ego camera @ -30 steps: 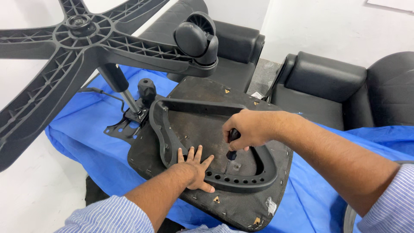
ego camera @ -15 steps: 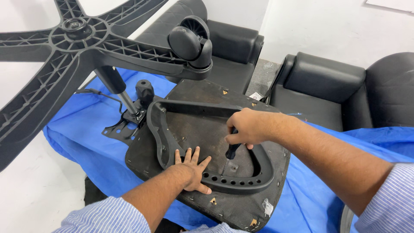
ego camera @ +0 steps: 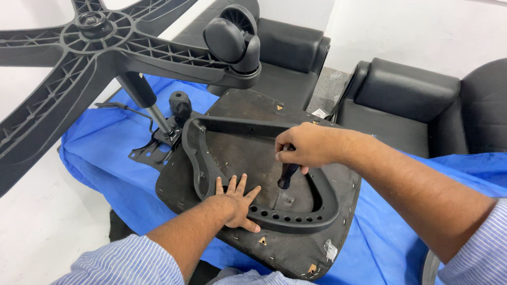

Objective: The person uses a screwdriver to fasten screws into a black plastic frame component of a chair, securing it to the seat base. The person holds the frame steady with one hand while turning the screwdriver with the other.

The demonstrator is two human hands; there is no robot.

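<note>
head view, looking down, close over chair seat [ego camera: 253, 158]

The black five-armed plastic chair base [ego camera: 90, 42] is cut off at the top and left edges; the dark tool handle's [ego camera: 288, 174] upper end is hidden inside the right hand [ego camera: 306, 145].

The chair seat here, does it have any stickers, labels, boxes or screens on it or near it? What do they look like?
Possible label: a small whitish scrap on the near right edge of the upturned chair seat, crumpled; too small to tell if it is a tag.
Pale bit at the seat's far edge, beside the black sofa: unclear what it is.
No boxes, signs or screens in view.
</note>
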